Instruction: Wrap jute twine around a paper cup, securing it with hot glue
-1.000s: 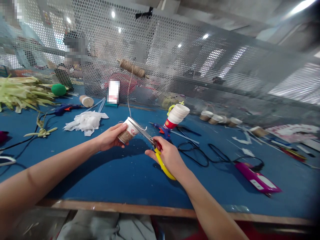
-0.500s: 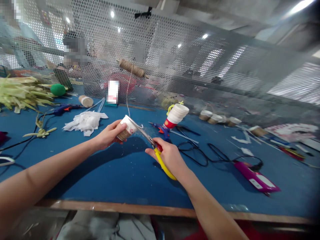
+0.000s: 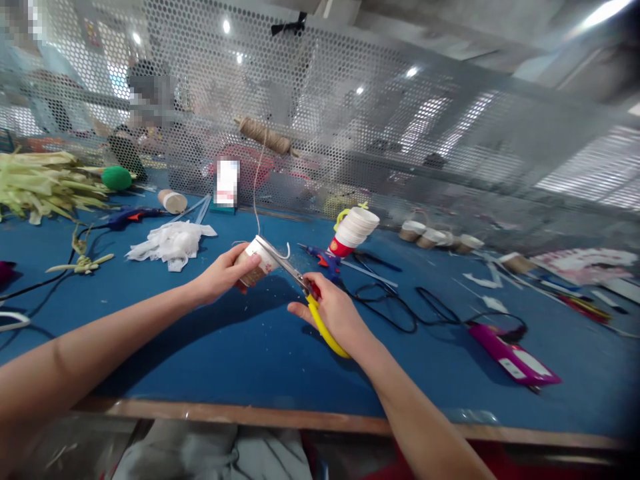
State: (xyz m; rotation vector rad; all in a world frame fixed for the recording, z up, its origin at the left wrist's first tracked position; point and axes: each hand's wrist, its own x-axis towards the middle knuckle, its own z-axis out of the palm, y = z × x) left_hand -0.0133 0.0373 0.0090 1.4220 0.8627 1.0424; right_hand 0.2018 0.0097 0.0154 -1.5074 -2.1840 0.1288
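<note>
My left hand (image 3: pixel 219 276) is closed round a small paper cup (image 3: pixel 258 261), white with twine wound round its lower part, held tilted above the blue table (image 3: pixel 240 353). My right hand (image 3: pixel 334 312) grips yellow-handled scissors (image 3: pixel 320 319), whose blades reach up to the cup's rim. A thin string (image 3: pixel 257 187) runs from the cup up to a twine spool (image 3: pixel 265 136) hung on the mesh screen. A curled white strip hangs off the rim.
A stack of paper cups (image 3: pixel 353 231), a blue glue gun (image 3: pixel 320 257), black cables (image 3: pixel 400 308) and a purple packet (image 3: pixel 515 355) lie to the right. White gauze (image 3: pixel 170 243), a second glue gun (image 3: pixel 131 216) and green leaves (image 3: pixel 45 183) lie left. The perforated screen (image 3: pixel 350 127) stands behind.
The cup has turned slightly in my left hand, my thumb now over its side. The scissors have shifted a little towards the cup's rim. Both arms stay in place.
</note>
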